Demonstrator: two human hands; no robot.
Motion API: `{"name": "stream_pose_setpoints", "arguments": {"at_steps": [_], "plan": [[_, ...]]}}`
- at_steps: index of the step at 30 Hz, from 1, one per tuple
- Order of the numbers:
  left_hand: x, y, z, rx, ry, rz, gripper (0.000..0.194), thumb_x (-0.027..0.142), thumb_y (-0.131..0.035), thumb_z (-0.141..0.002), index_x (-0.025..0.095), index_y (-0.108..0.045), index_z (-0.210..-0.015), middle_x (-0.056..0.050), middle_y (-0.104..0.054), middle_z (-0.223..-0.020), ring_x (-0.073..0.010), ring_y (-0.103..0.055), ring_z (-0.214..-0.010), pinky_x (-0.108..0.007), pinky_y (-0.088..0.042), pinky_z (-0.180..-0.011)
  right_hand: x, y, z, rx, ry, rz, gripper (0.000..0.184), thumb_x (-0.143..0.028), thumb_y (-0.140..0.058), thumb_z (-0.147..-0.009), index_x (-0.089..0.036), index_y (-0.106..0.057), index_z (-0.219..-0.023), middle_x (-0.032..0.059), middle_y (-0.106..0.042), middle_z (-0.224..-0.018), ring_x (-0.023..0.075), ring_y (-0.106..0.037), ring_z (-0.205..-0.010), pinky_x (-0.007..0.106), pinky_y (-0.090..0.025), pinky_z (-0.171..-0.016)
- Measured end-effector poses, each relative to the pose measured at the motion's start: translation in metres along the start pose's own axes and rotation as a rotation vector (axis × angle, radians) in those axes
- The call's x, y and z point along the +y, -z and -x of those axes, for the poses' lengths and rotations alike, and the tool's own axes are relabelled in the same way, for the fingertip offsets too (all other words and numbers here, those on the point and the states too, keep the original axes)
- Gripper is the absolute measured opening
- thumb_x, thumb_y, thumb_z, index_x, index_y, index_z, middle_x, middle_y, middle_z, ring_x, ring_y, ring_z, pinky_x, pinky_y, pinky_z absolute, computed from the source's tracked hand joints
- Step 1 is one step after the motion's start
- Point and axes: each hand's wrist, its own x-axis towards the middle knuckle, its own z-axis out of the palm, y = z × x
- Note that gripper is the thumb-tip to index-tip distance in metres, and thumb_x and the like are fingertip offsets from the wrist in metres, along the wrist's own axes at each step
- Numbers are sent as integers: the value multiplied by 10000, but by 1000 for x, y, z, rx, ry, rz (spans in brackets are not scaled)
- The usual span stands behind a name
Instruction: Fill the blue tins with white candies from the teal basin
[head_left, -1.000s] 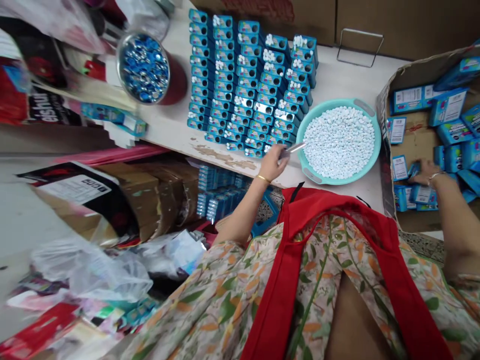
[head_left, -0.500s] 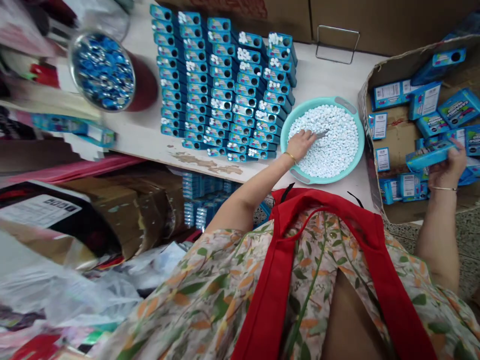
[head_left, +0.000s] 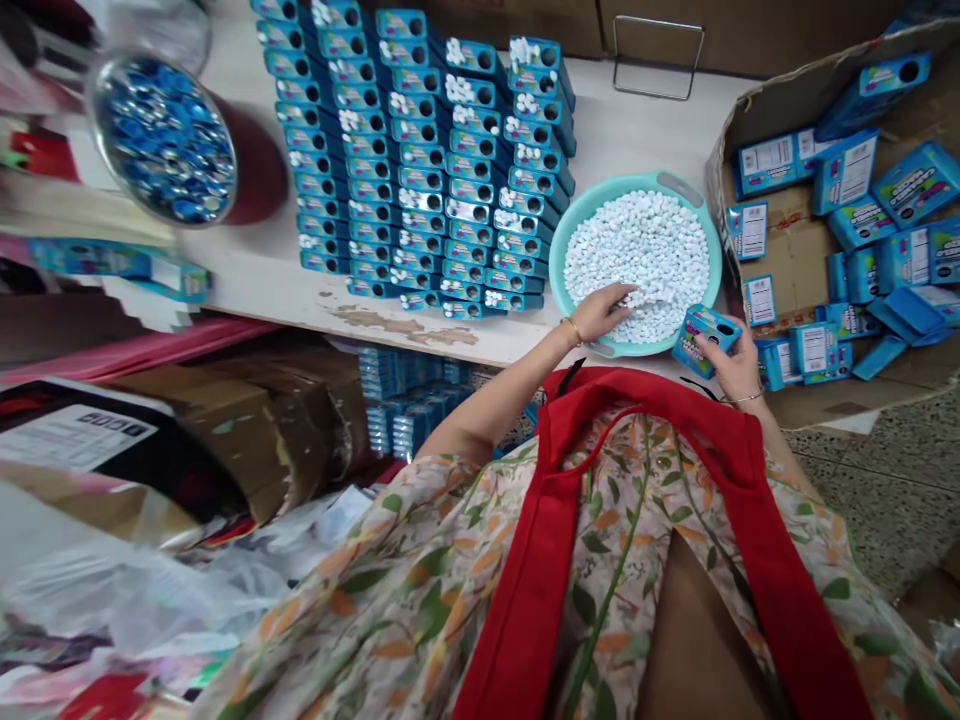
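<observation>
My left hand (head_left: 604, 312) reaches into a turquoise basin (head_left: 564, 225) of small white candies (head_left: 652, 240). Its fingers are closed on what looks like a small metal scoop, largely covered by candies. Beside the basin's front right rim, my right hand (head_left: 739, 365) grips a small blue candy box (head_left: 705, 340), with the round hole in its top uncovered. To the left of the basin, similar blue boxes (head_left: 472, 215) stand in several tight rows, holes upward. White candies show at the openings of some of them.
An open cardboard box (head_left: 784, 240) with loose blue boxes stands at the right. At the left is a metal pot (head_left: 234, 165) of shiny blue wrapped pieces. A wire frame (head_left: 658, 58) lies at the back, and more blue boxes (head_left: 420, 400) are stacked below the worktop.
My right hand has moved left out of the cardboard box, bringing a blue candy box to the basin's edge. My left hand has shifted toward the near part of the candies.
</observation>
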Motion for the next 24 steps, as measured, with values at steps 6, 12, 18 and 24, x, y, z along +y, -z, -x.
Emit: {"name": "stream_pose_setpoints", "arguments": {"at_steps": [6, 12, 18, 24], "plan": [[29, 77, 34, 56, -251, -137, 498, 445, -510, -1106, 149, -665, -1476, -166, -754, -1210, -273, -708, -1107, -415, -560, -1024, 0, -2, -32, -41, 468, 429, 474, -520, -750, -906, -279, -606, -1287, 87, -730, -1227, 322, -735, -1157, 557, -636, -1062], [87, 114, 47, -63, -255, -381, 398, 326, -512, -1091, 165, -701, -1401, -139, -748, -1220, -275, -713, -1148, -385, -562, -982, 4, -36, -52, -198, 624, 511, 421, -403, -637, -960, -284, -592, -1362, 133, -743, -1327, 356, -719, -1255, 581, -619, -1123], [152, 110, 42, -141, -57, -672, 359, 170, -488, -1082, 142, -708, -1364, -159, -766, -1207, -272, -735, -1065, -361, -536, -853, 20, -50, -62, -202, 750, 528, 468, -327, -586, -920, -223, -620, -1375, 173, -764, -1320, 362, -728, -1247, 605, -634, -1098], [200, 97, 40, -127, -61, -713, 388, 72, -422, -1101, 118, -795, -1198, -188, -779, -1158, -271, -730, -1096, -358, -516, -850, 20, -42, -68, -199, 691, 517, 491, -439, -621, -862, -229, -654, -1305, 196, -785, -1246, 388, -762, -1176, 659, -642, -1046]]}}
